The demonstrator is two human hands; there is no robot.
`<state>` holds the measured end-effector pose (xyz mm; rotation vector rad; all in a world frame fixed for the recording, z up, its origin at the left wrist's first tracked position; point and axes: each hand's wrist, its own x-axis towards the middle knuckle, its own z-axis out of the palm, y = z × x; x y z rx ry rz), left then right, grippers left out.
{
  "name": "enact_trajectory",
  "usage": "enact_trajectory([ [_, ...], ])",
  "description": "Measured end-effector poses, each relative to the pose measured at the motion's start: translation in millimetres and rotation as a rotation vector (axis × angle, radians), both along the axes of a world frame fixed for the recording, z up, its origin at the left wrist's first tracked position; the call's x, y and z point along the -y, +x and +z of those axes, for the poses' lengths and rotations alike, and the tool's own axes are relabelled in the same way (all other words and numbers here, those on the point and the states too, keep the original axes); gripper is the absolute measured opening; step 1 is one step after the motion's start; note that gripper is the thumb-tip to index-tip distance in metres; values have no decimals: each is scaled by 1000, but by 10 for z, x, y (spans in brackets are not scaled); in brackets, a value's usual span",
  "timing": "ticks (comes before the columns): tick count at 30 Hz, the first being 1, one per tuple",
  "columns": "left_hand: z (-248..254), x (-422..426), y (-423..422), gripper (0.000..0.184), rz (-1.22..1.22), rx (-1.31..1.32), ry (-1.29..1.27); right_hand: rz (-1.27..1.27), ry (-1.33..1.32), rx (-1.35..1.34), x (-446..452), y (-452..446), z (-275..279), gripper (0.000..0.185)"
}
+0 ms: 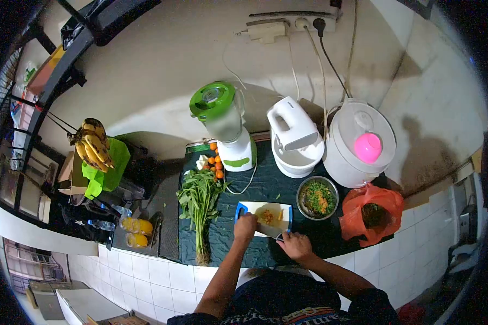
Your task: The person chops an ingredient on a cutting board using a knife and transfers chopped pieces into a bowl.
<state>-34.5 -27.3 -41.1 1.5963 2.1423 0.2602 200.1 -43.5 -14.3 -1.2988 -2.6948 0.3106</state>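
Observation:
A white cutting board (272,210) with blue edges lies in front of me, with small chopped orange-yellow pieces (267,217) on it. My left hand (246,226) is closed on the board's left edge. At the lower right corner of the board is my right hand (296,246), its fingers curled. A small dark edge shows by its thumb, but I cannot tell what it grips. To the right stands a metal bowl (317,198) of chopped greens and orange bits. A bunch of leafy greens (201,208) with roots lies left of the board.
Behind the board stand a green-lidded blender (225,122), a white stand mixer (297,138) and a rice cooker (357,143) with a pink bowl on top. A red plastic bag (371,214) sits right. Carrots (218,166), bananas (94,145) and yellow bottles (137,226) are left.

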Motion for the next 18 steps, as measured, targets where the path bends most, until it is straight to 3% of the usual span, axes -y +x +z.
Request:
enact_trajectory([
  [2, -4, -10, 51, 22, -85, 28, 11, -5, -11, -9, 21, 9, -15, 39],
  [4, 49, -17, 104, 22, -66, 227, 272, -12, -20, -19, 28, 22, -41, 39],
  [5, 79, -27, 102, 22, -71, 226, 269, -2, -26, -23, 30, 32, -55, 39],
  [7, 171, -27, 53, 25, 10, 283, 537, 6, -35, -27, 66, 81, -73, 39],
  [13, 271, 454, -221, 26, 189, 331, 516, 158, 99, -136, 257, 293, -121, 37],
  [16, 248, 739, -284, 24, 229, 272, 487, 89, -66, -174, 255, 297, -181, 36],
  [18, 118, 946, -295, 25, 388, 291, 324, -4, -186, -142, 216, 256, -219, 36],
])
